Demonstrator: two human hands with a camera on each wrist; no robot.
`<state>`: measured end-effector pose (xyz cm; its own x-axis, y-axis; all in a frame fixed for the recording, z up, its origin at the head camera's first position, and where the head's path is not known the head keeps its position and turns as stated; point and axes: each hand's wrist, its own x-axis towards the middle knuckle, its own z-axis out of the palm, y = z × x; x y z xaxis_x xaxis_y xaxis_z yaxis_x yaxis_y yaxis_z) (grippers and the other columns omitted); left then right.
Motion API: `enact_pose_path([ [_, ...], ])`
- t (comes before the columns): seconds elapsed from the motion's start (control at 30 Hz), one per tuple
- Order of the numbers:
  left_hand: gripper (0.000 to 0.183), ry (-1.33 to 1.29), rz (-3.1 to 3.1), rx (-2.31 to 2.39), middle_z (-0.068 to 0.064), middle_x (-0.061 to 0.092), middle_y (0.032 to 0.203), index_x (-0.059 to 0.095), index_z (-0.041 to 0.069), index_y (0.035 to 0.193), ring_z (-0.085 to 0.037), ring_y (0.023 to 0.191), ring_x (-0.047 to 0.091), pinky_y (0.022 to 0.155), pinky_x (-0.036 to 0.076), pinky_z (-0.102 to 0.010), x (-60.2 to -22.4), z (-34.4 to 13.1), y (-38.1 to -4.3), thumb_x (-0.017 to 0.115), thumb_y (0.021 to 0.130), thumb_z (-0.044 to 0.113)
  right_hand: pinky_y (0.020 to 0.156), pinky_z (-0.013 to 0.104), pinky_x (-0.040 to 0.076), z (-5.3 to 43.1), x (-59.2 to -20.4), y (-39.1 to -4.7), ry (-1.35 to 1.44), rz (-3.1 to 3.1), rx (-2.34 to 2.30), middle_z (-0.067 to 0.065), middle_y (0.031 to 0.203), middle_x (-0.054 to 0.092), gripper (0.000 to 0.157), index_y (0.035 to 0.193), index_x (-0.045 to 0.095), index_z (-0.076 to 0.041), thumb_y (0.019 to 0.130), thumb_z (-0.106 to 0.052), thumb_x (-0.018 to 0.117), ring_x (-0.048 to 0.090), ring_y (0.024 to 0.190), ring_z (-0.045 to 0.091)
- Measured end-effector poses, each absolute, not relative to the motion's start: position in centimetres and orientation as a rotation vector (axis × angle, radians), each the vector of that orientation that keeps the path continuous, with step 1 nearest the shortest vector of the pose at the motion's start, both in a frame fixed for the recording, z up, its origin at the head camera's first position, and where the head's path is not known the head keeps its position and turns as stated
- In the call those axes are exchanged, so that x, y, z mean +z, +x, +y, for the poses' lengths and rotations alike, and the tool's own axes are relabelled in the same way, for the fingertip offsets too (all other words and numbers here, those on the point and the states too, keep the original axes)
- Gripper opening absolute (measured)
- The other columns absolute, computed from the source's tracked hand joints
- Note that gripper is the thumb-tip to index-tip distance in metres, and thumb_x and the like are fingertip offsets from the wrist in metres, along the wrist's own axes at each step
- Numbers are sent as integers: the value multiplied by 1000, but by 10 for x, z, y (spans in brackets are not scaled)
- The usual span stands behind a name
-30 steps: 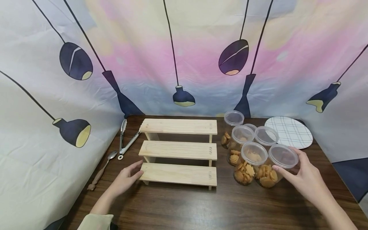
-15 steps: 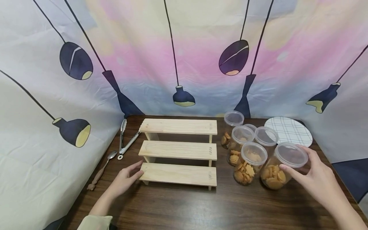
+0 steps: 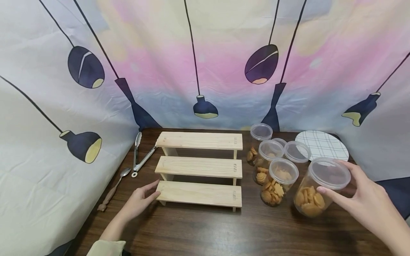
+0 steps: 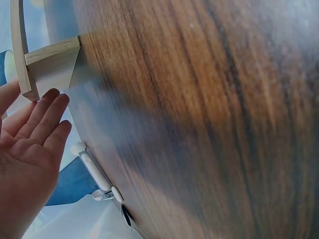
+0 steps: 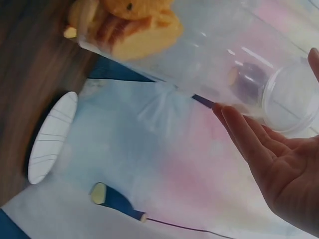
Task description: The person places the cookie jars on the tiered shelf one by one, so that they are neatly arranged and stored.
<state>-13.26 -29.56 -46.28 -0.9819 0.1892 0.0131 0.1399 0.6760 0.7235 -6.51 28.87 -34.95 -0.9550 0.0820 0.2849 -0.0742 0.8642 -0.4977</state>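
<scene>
On the right in the head view, my right hand grips a clear lidded plastic jar near its top, with thumb and fingers on opposite sides. Round golden cookies fill its lower part. The jar tilts, its base towards the left, and in the right wrist view it is apart from the plate. My left hand touches the left end of the lowest step of a three-tier wooden rack. Seen from the left wrist, its straight fingers lie against the board's end, beside the rack's leg.
Several more lidded jars of cookies stand right of the rack. A white checked plate lies at the back right. Tongs and a spoon lie left of the rack. A printed cloth hangs behind the table.
My right hand has drawn the jar rightward and towards me, away from the other jars, and the gap beside them has widened. My left hand and the rack stay put.
</scene>
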Motion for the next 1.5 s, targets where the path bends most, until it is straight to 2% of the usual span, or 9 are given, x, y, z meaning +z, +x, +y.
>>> enact_pose_path([
  [0.07, 53, 274, 2799, 1225, -17, 64, 116, 49, -4, 137, -5, 65, 49, 61, 46, -25, -463, -296, -133, 61, 97, 28, 56, 26, 42, 287, -346, -62, 15, -2751, 749, 22, 106, 60, 89, 140, 41, -8, 71, -44, 84, 69, 75, 22],
  [0.23, 55, 248, 2768, 1246, -12, 57, 78, 49, -3, 138, -3, 40, 26, 39, 33, -25, -464, -297, -134, 63, 95, 29, 55, 15, 43, 279, -340, -55, 90, -2755, 816, 17, 109, 58, 86, 140, 42, -12, 71, -39, 86, 69, 75, 15],
  [0.43, 54, 275, 2803, 1259, -11, 64, 83, 51, -3, 137, -2, 44, 33, 41, 35, -26, -466, -297, -133, 65, 94, 27, 57, 14, 49, 264, -332, -49, 192, -2756, 919, 12, 115, 56, 83, 141, 42, -20, 72, -36, 85, 67, 80, 8],
  [0.53, 53, 267, 2818, 1251, -3, 49, 67, 52, -1, 137, -1, 37, 22, 37, 32, -25, -466, -297, -132, 64, 94, 28, 57, 16, 51, 256, -327, -48, 242, -2749, 956, 10, 116, 57, 82, 142, 42, -26, 72, -35, 85, 65, 82, 1],
  [0.73, 51, 289, 2871, 1225, 4, 39, 59, 52, -3, 136, -1, 39, 19, 40, 34, -26, -470, -298, -132, 63, 95, 27, 62, 17, 52, 239, -320, -53, 337, -2726, 1026, 6, 118, 58, 85, 142, 41, -34, 71, -30, 87, 65, 87, 3],
  [0.87, 50, 290, 2873, 1216, -3, 50, 66, 53, -3, 135, -3, 40, 19, 41, 34, -26, -472, -299, -132, 63, 95, 26, 66, 18, 52, 228, -314, -58, 407, -2714, 1063, 1, 120, 58, 85, 141, 42, -36, 70, -30, 88, 65, 90, 5],
  [1.0, 49, 318, 2878, 1224, -18, 66, 99, 54, -3, 134, -3, 43, 20, 48, 38, -25, -473, -299, -134, 63, 95, 26, 70, 22, 52, 218, -309, -66, 453, -2703, 1081, -5, 119, 60, 84, 141, 42, -37, 70, -31, 88, 65, 92, 7],
  [1.17, 49, 332, 2886, 1219, -18, 60, 124, 55, -2, 133, -1, 49, 27, 53, 39, -26, -472, -299, -135, 63, 95, 27, 74, 24, 52, 203, -306, -77, 524, -2661, 1102, -7, 118, 60, 82, 140, 45, -35, 70, -31, 88, 63, 94, 10],
  [1.5, 50, 334, 2900, 1177, -20, 56, 130, 54, -3, 134, -5, 59, 41, 65, 45, -29, -472, -299, -135, 62, 96, 29, 73, 29, 55, 172, -303, -98, 676, -2589, 1273, -12, 124, 56, 79, 137, 46, -37, 70, -32, 88, 62, 96, 9],
])
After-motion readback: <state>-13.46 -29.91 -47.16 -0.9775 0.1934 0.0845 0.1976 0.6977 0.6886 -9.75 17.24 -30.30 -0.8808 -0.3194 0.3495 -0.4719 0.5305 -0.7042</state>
